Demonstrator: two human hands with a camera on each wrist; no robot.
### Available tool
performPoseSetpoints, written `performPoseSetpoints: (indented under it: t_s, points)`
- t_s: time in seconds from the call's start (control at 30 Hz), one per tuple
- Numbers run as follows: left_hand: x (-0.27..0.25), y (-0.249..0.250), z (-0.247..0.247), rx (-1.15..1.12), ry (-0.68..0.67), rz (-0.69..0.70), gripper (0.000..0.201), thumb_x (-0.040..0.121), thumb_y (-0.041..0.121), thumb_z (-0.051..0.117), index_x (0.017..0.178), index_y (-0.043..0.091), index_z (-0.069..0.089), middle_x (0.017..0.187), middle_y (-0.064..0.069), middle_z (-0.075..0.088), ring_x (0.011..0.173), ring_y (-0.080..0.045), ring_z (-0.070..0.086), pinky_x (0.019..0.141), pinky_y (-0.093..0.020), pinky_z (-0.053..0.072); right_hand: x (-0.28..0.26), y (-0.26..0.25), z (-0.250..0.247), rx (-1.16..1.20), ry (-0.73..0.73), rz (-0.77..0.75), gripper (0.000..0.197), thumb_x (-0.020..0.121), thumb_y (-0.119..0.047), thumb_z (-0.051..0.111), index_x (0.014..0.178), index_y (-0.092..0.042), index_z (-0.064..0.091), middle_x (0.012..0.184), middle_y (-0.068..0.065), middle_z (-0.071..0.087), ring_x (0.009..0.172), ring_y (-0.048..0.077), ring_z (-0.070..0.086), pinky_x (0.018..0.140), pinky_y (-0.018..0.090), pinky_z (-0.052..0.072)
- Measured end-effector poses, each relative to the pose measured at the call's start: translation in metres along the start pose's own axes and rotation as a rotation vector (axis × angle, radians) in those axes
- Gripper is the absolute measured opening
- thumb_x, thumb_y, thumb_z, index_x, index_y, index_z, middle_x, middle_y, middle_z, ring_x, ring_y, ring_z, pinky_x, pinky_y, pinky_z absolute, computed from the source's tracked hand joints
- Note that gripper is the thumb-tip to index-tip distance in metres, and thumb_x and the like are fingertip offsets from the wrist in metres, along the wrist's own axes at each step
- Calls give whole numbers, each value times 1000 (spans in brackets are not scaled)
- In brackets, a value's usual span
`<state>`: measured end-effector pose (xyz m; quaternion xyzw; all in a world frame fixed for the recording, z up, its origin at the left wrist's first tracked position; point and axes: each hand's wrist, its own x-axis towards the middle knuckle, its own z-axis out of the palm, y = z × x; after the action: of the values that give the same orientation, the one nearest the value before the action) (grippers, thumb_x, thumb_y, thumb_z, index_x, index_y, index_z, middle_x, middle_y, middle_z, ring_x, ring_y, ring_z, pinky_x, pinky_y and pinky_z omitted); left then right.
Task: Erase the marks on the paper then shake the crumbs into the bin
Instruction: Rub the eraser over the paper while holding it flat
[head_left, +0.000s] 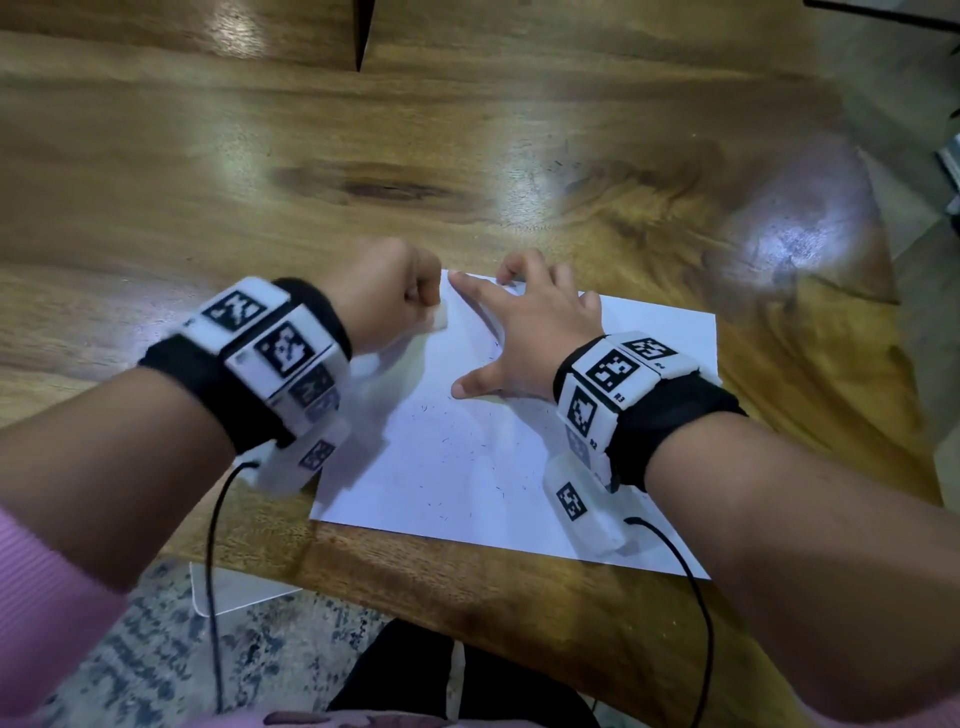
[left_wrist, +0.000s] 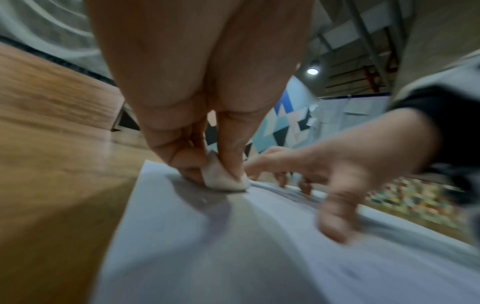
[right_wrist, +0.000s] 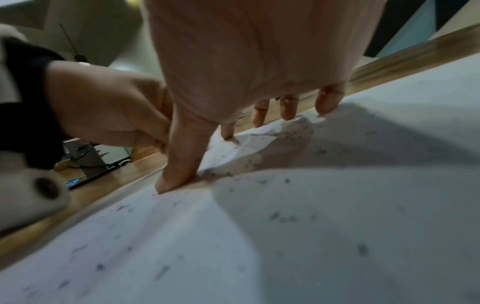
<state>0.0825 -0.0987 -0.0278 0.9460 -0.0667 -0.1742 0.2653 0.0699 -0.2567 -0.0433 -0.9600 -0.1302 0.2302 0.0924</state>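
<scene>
A white sheet of paper (head_left: 498, 467) lies on the wooden table (head_left: 260, 171), dotted with dark eraser crumbs (right_wrist: 283, 218). My left hand (head_left: 395, 296) pinches a white eraser (left_wrist: 223, 179) and presses it onto the paper's far left corner. My right hand (head_left: 524, 322) is spread flat on the paper's far edge, with its fingertips (right_wrist: 288, 111) and thumb holding the sheet down. The paper is rumpled under the right hand (right_wrist: 259, 139). Faint pencil marks (head_left: 493, 348) show beside the right palm. No bin is in view.
The table's near edge (head_left: 467, 587) runs just below the paper, with patterned floor (head_left: 156, 665) and a pale flat object (head_left: 234, 587) beneath it. Cables (head_left: 210, 571) hang from both wrist bands. The far and left stretches of the tabletop are bare wood.
</scene>
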Motion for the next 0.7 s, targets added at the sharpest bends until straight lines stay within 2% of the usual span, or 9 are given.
performPoseSetpoints:
  t_s: [0.1,0.2,0.27,0.37,0.47,0.5,0.57,0.63,0.7]
  points:
    - [-11,-4,3,19,-83,-4,12,75,8,66,69,15,57,57,5,51,58,-19,47,55,-21,34,-1,1,0,-4,-2,-3,101,59,-67,73,141,-56,16,134,-7,20,121,19,20,93,35,23]
    - [11,-2,-4,-7,105,-13,6,75,8,67,79,5,64,69,-5,55,67,-22,48,58,-25,31,-1,0,1,-9,8,-2,100,59,-67,73,141,-55,17,134,-7,20,121,20,21,93,35,23]
    - [21,0,-6,21,158,4,7,75,4,64,82,3,65,74,-8,55,75,-24,50,64,-23,31,-1,0,2,-15,11,-3,100,59,-67,73,141,-55,17,134,-7,20,121,19,20,92,35,23]
    - [7,-7,-5,36,7,16,13,76,3,63,69,13,59,61,-1,51,64,-21,48,55,-22,32,-1,0,1,-12,4,-3,100,59,-67,73,141,-55,16,134,-7,20,121,19,20,91,35,23]
    - [-5,-13,-6,4,-170,-26,29,77,3,64,58,22,51,63,0,55,60,-16,47,60,-23,38,-1,0,0,-14,1,-5,100,60,-67,73,141,-55,16,133,-7,20,121,19,20,91,34,22]
    - [-3,-13,-7,-11,-155,-28,27,76,5,66,59,21,53,64,-1,56,61,-16,48,60,-23,38,-1,0,0,-17,3,-5,100,60,-67,73,141,-55,16,133,-7,20,121,19,20,91,34,22]
    - [8,-8,-7,-24,-11,-18,10,75,8,68,70,12,61,65,-4,53,64,-19,47,55,-22,34,-2,-1,0,-23,4,-3,100,60,-67,72,141,-55,16,133,-7,20,121,19,21,89,34,21]
    - [15,0,-5,-17,102,0,6,75,8,66,80,5,63,70,-6,53,70,-21,47,58,-24,31,-1,-1,1,-28,7,-1,100,60,-68,72,142,-55,15,134,-7,20,121,19,21,89,34,21]
    - [13,1,-3,-20,70,8,4,76,5,64,76,8,61,69,-6,51,70,-22,47,58,-24,31,-1,-1,1,-26,11,1,100,60,-68,72,141,-55,15,134,-7,20,121,19,21,91,34,22]
